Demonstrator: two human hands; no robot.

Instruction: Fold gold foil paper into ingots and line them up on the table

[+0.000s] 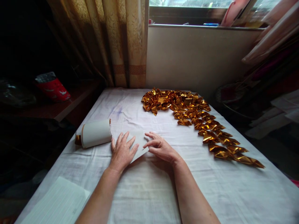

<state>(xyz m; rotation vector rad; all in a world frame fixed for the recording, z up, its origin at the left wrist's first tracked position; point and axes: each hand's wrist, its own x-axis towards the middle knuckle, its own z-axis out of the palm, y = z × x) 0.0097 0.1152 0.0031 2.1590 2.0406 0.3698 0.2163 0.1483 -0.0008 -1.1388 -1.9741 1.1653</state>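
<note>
A white sheet of paper (pixel 139 153) lies in front of me on the cloth. My left hand (pixel 122 151) rests flat on its left part with the fingers spread. At the sheet's right corner, the thumb and forefinger of my right hand (pixel 160 147) pinch the paper, while its other fingers stretch out over the sheet. Left of my left hand lies a roll (pixel 97 133) with a white outer side and gold foil showing at its ends. Folded gold foil pieces (pixel 187 104) are heaped at the back right of the table and run in rows toward its right edge.
A white cloth (pixel 149 193) covers the table. Lined paper sheets (pixel 56 203) lie at the front left. A red container (pixel 53 88) stands on a dark side shelf (pixel 79 96). Behind the table hang gold curtains (pixel 116 43), beside a pale wall (pixel 187 56) under a window.
</note>
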